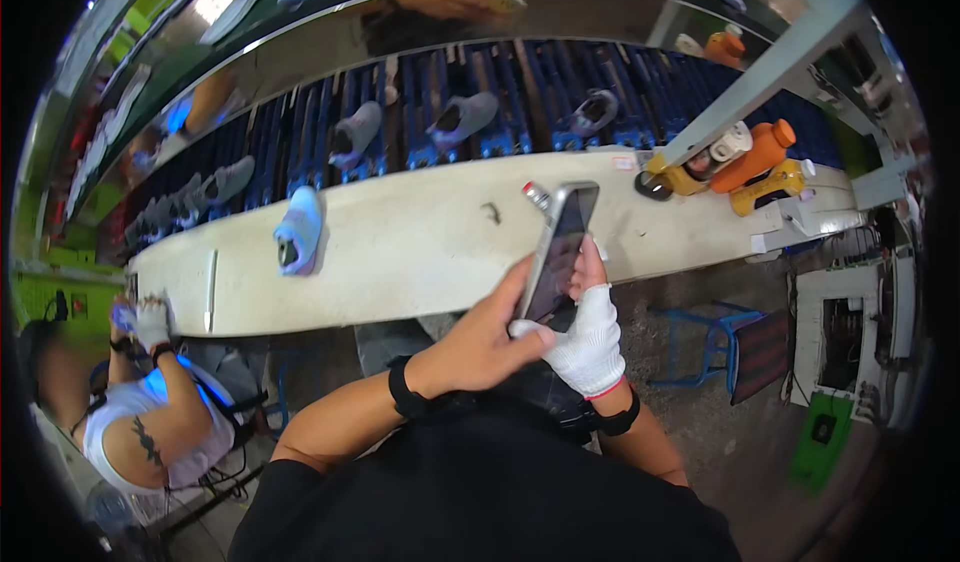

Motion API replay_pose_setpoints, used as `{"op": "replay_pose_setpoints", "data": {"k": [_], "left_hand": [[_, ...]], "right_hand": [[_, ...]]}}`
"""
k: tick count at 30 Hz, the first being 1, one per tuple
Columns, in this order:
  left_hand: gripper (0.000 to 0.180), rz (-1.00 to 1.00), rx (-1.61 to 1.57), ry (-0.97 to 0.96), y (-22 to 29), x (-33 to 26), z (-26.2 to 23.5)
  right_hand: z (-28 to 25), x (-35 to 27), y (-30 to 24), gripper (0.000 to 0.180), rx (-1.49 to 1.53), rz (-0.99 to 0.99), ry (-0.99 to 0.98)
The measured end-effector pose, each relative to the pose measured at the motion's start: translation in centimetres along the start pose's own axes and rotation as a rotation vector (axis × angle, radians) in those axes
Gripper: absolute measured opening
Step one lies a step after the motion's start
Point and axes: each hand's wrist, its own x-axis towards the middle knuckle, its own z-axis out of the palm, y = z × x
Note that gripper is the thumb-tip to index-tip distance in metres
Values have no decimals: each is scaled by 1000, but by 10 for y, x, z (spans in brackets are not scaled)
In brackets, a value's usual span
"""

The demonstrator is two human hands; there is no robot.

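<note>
A smartphone [562, 252] with a dark screen is held upright at a slant above the front of the pale worktable [420, 252]. My bare left hand [480, 340] is closed around its lower left side, with the thumb across the bottom end. On the phone's right side is my right hand [592, 337], in a white knit glove that leaves the fingertips bare; it grips the lower right edge. Just left of the phone's top end lies a small red-and-silver cylinder [536, 195]. Farther left on the table sits a light blue shoe [299, 232].
Grey shoes [464, 118] stand along a dark blue slatted conveyor [400, 112] behind the table. Orange [757, 154] and yellow [770, 188] bottles cluster at the right, beside a slanted metal post [750, 67]. A co-worker [150, 412] sits at far left; a blue-framed chair [715, 347] stands right.
</note>
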Motion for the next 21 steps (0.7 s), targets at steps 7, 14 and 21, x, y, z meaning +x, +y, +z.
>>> {"op": "replay_pose_setpoints", "data": {"k": [7,14,21], "left_hand": [[80,128,950,-352,39,147,0],[72,-25,1531,-56,19,378,-25],[75,-208,1654,98,-63,456,-45]], "right_hand": [[-68,45,55,122,-139,119,555],[-107,79,89,122,-666,195,650],[-120,69,78,108,-920,19,666]]}}
